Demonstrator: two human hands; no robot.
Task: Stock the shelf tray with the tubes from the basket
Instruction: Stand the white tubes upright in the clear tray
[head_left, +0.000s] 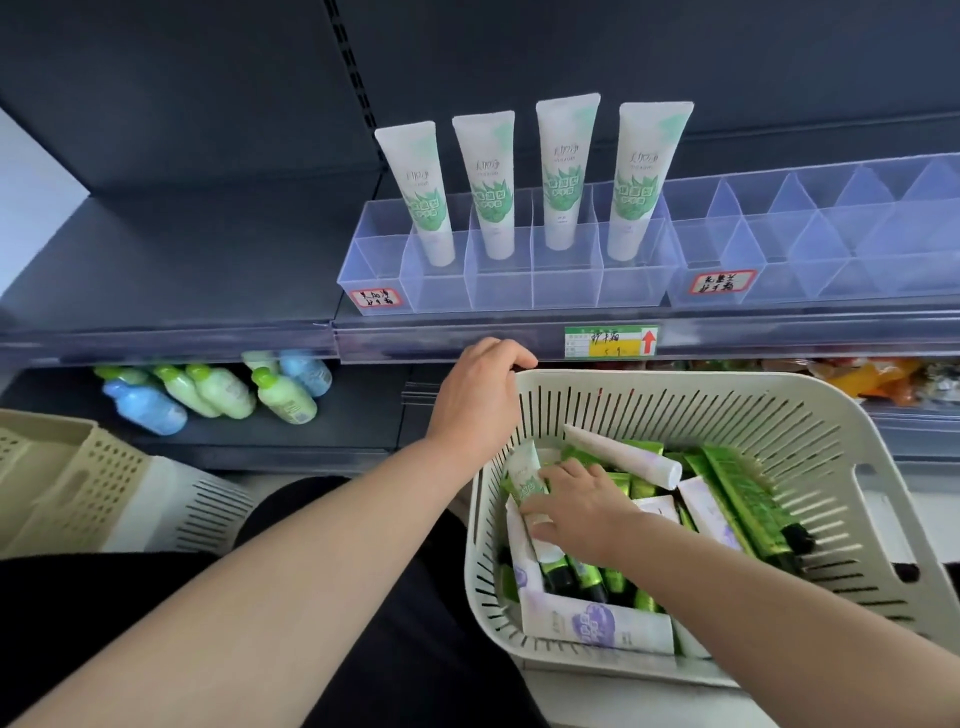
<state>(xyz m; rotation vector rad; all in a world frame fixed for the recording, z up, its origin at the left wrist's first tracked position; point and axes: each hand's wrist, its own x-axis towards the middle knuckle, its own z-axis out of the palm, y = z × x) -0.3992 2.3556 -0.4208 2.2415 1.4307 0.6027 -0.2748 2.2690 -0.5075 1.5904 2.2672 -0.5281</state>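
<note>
Left hand (480, 395) grips the basket (769, 426) far-left rim; right hand (579, 506) inside basket, fingers curled round a white-green tube (523, 474).

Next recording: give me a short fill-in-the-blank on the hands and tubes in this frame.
1. The clear shelf tray holds ____ upright white-and-green tubes.
2. The left hand grips the white basket's ____.
3. The right hand touches a white-and-green tube lying ____ the basket.

Missing words: four; rim; inside
</note>
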